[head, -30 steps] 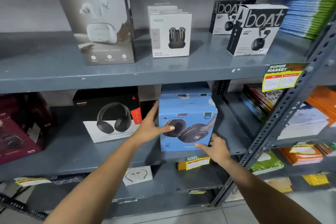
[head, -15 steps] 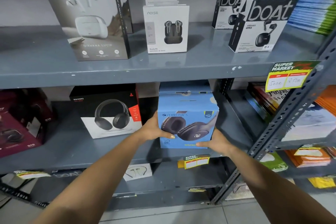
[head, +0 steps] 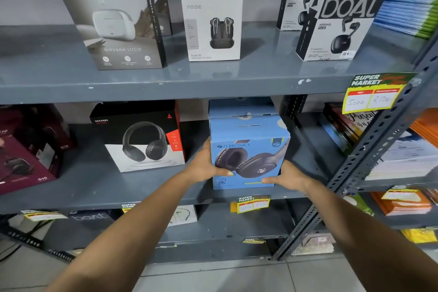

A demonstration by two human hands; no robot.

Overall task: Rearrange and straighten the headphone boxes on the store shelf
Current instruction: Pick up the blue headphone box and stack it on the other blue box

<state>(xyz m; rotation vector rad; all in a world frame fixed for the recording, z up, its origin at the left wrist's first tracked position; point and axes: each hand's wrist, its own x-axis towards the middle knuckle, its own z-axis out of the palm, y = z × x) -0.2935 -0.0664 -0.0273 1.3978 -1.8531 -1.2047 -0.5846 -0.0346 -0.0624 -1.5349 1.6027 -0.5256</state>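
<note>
A blue Zebronics headphone box [head: 248, 149] stands on the middle shelf [head: 94, 187], with a second blue box [head: 239, 108] behind it. My left hand [head: 205, 163] grips its lower left side, thumb on the front face. My right hand [head: 288, 176] holds its lower right corner. To the left stands a black and white Rockerz headphone box [head: 142, 137], turned slightly. Maroon boxes [head: 26, 147] sit at the far left, tilted.
The top shelf [head: 213, 81] carries a tall Nirvana Lucid box [head: 113, 14], a white Noise box [head: 212, 27] and two boAt boxes [head: 341, 21]. A slotted metal upright [head: 369, 156] runs diagonally at right, with books [head: 403, 156] beyond. A yellow price tag [head: 372, 95] hangs there.
My left hand slid from the box's front face to its left side. My right hand closed on the lower right corner. The view moved closer and the blue box now faces squarely forward.
</note>
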